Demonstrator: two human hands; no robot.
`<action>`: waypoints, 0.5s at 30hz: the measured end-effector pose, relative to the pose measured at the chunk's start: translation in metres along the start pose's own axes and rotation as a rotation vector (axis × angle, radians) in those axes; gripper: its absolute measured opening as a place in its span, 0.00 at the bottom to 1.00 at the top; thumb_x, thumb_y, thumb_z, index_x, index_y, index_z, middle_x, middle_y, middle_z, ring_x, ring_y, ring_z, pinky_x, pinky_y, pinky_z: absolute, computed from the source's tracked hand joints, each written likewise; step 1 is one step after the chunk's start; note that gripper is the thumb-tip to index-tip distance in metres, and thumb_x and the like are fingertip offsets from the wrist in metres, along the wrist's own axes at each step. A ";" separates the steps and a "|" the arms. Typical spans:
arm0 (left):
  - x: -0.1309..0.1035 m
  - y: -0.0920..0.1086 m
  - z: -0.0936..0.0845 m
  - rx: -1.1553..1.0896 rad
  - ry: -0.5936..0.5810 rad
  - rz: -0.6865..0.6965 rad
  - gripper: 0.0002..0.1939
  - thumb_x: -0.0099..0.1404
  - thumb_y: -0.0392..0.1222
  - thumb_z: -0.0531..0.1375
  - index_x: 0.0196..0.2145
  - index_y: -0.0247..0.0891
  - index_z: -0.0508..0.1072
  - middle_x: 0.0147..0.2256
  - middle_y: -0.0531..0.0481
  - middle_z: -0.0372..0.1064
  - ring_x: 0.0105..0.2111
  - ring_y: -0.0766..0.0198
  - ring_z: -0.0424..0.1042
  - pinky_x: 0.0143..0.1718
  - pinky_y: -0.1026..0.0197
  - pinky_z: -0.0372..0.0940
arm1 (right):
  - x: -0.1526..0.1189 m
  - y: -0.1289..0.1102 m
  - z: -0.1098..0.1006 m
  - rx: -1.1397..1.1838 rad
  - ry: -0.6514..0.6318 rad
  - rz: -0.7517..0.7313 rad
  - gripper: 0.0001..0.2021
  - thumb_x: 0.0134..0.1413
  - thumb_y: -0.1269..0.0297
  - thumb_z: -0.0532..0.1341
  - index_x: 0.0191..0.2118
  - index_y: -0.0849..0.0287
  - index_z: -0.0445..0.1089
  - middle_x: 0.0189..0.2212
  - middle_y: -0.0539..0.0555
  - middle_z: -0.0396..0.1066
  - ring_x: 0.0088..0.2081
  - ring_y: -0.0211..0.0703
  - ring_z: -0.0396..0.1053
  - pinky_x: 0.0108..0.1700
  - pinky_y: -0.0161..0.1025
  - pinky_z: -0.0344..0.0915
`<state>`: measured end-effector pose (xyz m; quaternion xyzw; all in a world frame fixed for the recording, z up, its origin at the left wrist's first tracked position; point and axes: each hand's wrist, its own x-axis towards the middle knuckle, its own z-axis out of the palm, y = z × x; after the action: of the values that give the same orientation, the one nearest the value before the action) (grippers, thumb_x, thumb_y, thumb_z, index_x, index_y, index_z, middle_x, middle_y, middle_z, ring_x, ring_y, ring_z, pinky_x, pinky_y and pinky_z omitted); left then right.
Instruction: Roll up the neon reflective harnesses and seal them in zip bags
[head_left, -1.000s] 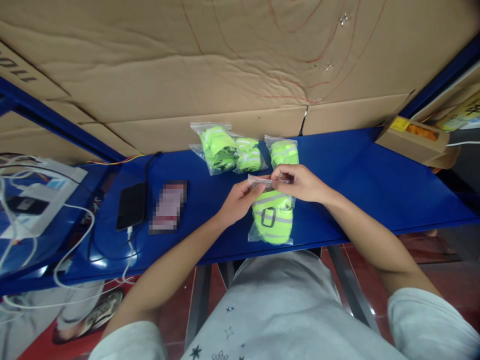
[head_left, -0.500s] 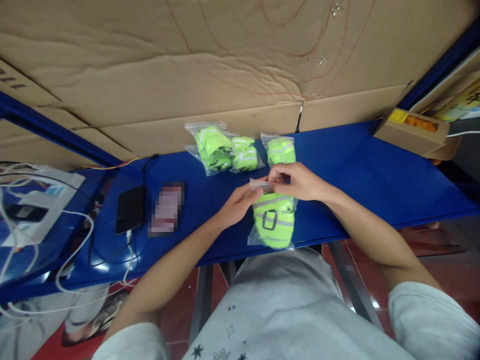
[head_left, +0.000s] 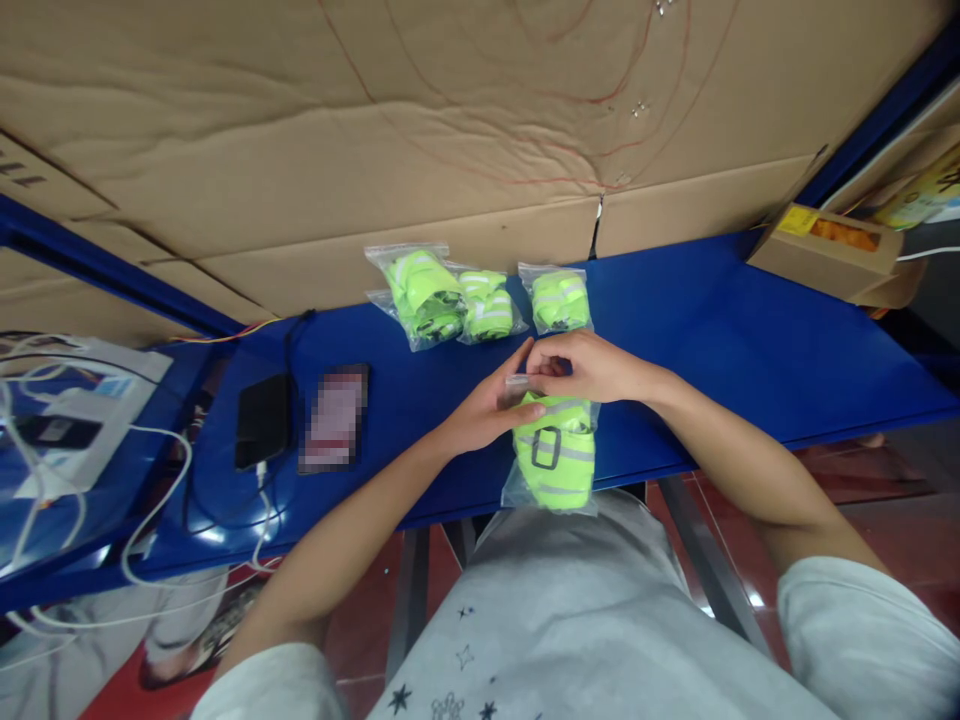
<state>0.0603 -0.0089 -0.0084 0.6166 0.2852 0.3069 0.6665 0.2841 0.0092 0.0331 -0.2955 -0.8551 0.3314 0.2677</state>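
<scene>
A clear zip bag (head_left: pixel 512 490) holds a folded neon yellow-green strap (head_left: pixel 568 468) with grey reflective stripes and a black buckle. It is at the table's front edge, close to my body. My left hand (head_left: pixel 491 408) grips the bag's upper left side, its thumb across the front and its fingers partly hidden behind. With curled fingers, my right hand (head_left: pixel 589 365) pinches the bag's top edge. Just behind my hands lies another bagged neon bundle (head_left: pixel 561 300). Further left are a larger bagged bundle (head_left: pixel 424 297) and a smaller one (head_left: pixel 487 305), side by side.
On the blue table (head_left: pixel 697 330), a black phone (head_left: pixel 262 420) with a white cable lies left, beside a second phone (head_left: pixel 335 418) with a blurred screen. White cables (head_left: pixel 161 430) tangle at far left. A cardboard wall (head_left: pixel 300 180) stands behind; an open carton (head_left: pixel 825 260) sits at right.
The bag in my hands has shifted slightly down, towards my body. My left thumb has slid further across its front, and my right hand has moved a little left along the top edge.
</scene>
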 end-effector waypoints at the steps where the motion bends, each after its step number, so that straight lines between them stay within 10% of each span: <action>1: 0.000 0.000 0.000 -0.010 -0.004 -0.006 0.48 0.59 0.48 0.75 0.72 0.47 0.61 0.70 0.42 0.62 0.70 0.43 0.63 0.69 0.47 0.63 | 0.000 0.001 0.001 -0.003 -0.011 -0.007 0.09 0.64 0.61 0.63 0.33 0.59 0.69 0.27 0.47 0.70 0.27 0.33 0.64 0.32 0.33 0.57; 15: 0.002 -0.011 0.005 -0.052 -0.053 0.023 0.34 0.59 0.44 0.75 0.61 0.41 0.73 0.58 0.40 0.75 0.64 0.46 0.71 0.66 0.47 0.65 | 0.000 0.000 0.009 -0.029 -0.023 -0.125 0.06 0.63 0.64 0.63 0.36 0.60 0.72 0.26 0.47 0.70 0.26 0.31 0.61 0.31 0.33 0.55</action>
<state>0.0666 -0.0111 -0.0193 0.6102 0.2522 0.3054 0.6861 0.2778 0.0054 0.0272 -0.2417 -0.8796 0.3048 0.2737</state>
